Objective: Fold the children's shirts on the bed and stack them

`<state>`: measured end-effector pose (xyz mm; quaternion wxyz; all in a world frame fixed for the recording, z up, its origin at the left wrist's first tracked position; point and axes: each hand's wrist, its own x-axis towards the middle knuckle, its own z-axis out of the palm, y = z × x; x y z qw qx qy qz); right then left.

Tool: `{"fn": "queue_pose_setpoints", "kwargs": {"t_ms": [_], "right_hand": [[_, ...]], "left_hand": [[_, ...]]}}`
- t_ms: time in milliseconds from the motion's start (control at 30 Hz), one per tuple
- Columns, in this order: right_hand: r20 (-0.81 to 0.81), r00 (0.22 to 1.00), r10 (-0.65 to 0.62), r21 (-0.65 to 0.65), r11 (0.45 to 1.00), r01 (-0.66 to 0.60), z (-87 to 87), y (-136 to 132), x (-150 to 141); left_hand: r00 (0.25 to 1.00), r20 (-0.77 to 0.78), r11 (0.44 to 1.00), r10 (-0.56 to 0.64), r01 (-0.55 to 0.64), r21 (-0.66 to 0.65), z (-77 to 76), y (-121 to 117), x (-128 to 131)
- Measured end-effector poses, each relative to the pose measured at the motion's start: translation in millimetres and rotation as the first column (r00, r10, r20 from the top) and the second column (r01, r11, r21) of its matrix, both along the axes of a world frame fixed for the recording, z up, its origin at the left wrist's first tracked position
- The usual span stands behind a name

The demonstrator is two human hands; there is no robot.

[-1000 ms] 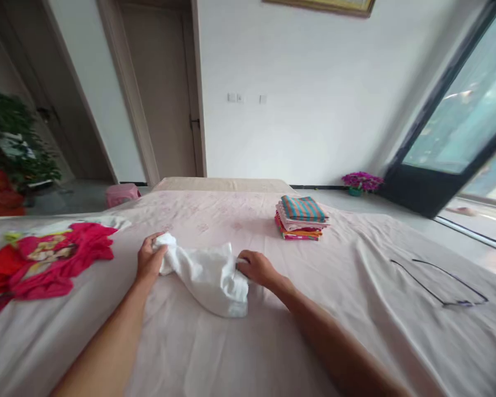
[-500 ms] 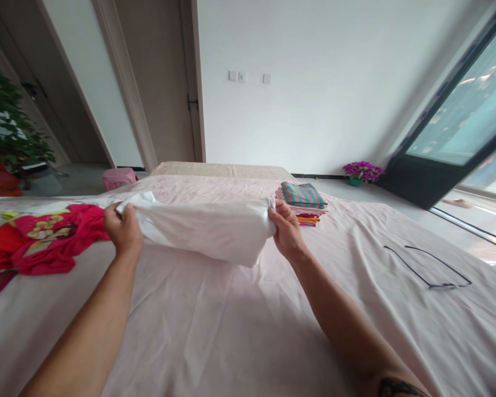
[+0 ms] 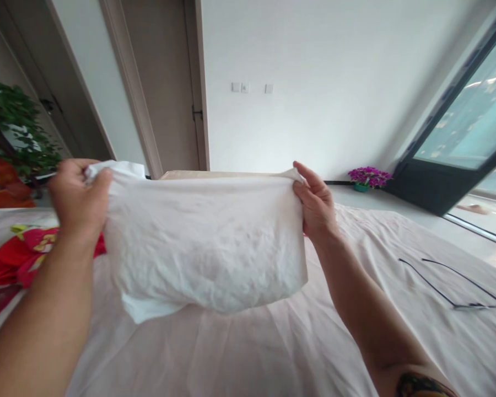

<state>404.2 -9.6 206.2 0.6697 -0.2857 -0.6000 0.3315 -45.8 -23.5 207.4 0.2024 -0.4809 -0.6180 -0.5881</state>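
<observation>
A white garment (image 3: 210,242) hangs stretched between my two hands above the bed-like surface. Its exact kind does not show. My left hand (image 3: 80,190) pinches the upper left corner, where some fabric bunches over the fingers. The upper right corner is gripped by my right hand (image 3: 316,198) between thumb and fingers. The lower edge sags loosely, with a pointed flap at lower left. Behind my left forearm lies a heap of red and pink clothes (image 3: 8,259), partly covered by the arm. The folded stack is hidden behind the garment and my right hand.
A pale sheet (image 3: 240,353) spreads beneath everything. Black-framed eyeglasses (image 3: 475,303) rest on it at the right. Purple flowers in a green pot (image 3: 361,184) stand on the floor by the dark-framed glass door (image 3: 421,184). A leafy plant (image 3: 16,121) is at far left.
Both hands have risen and moved farther apart, bringing the white garment up and spreading it taller and wider. It now covers the folded stack that showed earlier.
</observation>
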Motion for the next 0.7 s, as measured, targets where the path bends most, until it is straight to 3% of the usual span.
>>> {"fn": "queue_pose_setpoints", "kwargs": {"t_ms": [100,200,300,367,467,567,700], "right_hand": [[0.085,0.990,-0.116,-0.094,0.988,0.123,-35.9,50,-4],[0.340,0.893,-0.296,-0.213,0.900,0.379,-85.6,86,6],[0.688,0.708,-0.161,-0.288,0.835,0.469,-133.0,89,27],[0.810,0.574,-0.123,-0.239,0.824,0.514,-155.0,77,41],[0.912,0.399,-0.095,-0.164,0.808,0.566,-168.1,53,55],[0.963,0.261,-0.067,-0.103,0.803,0.587,-163.9,35,59],[0.980,0.200,-0.007,-0.119,0.785,0.608,-155.1,26,50]], "left_hand": [[0.997,0.071,0.986,0.022,-0.010,-0.165,-31.3,43,13],[0.993,0.091,0.918,-0.073,0.103,-0.382,-75.4,69,26],[0.994,-0.001,0.824,-0.107,0.088,-0.560,-117.4,65,30],[0.985,-0.029,0.757,-0.167,0.110,-0.644,-137.5,49,29],[0.964,-0.006,0.639,-0.264,0.170,-0.751,-152.8,17,27],[0.951,0.015,0.540,-0.308,0.187,-0.820,-157.0,-14,32],[0.915,0.100,0.428,-0.390,0.276,-0.861,-165.2,-52,56]]}}
